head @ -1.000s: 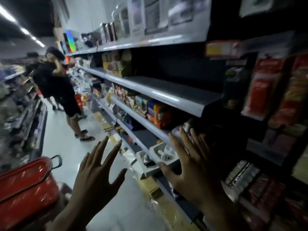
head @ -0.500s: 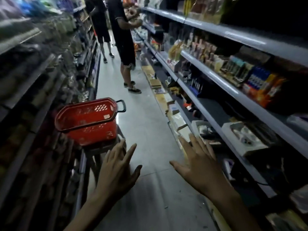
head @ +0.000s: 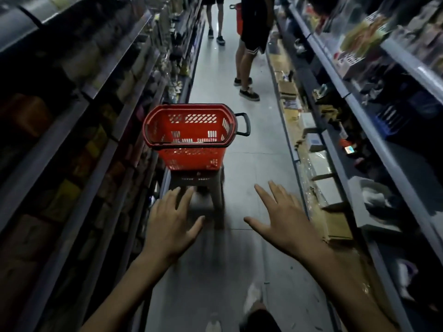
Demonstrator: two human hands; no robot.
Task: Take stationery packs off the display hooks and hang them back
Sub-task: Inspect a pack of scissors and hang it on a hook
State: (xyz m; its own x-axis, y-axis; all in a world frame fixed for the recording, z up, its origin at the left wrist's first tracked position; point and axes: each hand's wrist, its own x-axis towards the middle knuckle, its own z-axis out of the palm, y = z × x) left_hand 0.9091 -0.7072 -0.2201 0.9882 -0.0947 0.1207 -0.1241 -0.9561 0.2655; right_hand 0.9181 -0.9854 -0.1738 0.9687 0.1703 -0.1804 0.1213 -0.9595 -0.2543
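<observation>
aisle floor (head: pixel 259 149) pale tile | shelves (head: pixel 359 109) both sides | red basket (head: pixel 189 130) on stool (head: pixel 203 185)

Red perforated plastic shopping basket (head: pixel 191 159) showing smooth, slightly glossy walls; its black plastic loop handle (head: pixel 245 124) looking matt. Grey plastic stool (head: pixel 217 195) looking dull, blurred. Pale grey tiled floor (head: pixel 259 149) gleaming smooth, faintly reflecting light. Grey painted metal shelf edge (head: pixel 412 68) catching soft sheen. Brown cardboard boxes (head: pixel 338 226) looking matt, rough. Clear plastic film (head: pixel 311 168) glinting.
</observation>
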